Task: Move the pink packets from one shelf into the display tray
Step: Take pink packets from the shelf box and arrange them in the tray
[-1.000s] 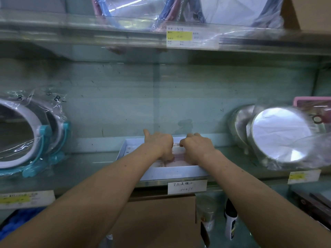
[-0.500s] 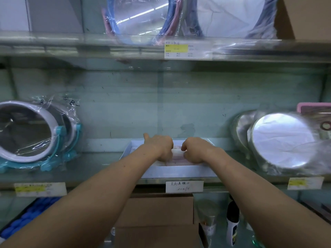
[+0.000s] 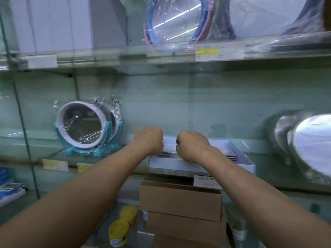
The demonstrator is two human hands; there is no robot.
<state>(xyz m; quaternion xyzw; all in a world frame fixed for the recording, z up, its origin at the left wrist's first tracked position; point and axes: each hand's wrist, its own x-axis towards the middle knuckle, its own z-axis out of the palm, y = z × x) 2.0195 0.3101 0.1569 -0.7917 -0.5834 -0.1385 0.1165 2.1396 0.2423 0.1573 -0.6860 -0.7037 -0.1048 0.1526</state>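
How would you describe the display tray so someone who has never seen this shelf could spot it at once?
Look at the middle glass shelf, between the teal-footed round mirror and the silvery mirrors. The display tray sits at its front edge, above stacked cardboard boxes. It is the only low, flat white box there.

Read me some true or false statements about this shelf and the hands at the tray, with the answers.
1. The left hand and the right hand are both over the white tray. True.
2. The teal-stand mirror stands to the right of the tray. False: it stands to its left.
3. Cardboard boxes are stacked below the tray's shelf. True.
4. The jars lower down have red lids. False: the lids are yellow.
5. Pink packets lie in the right side of the tray. True.
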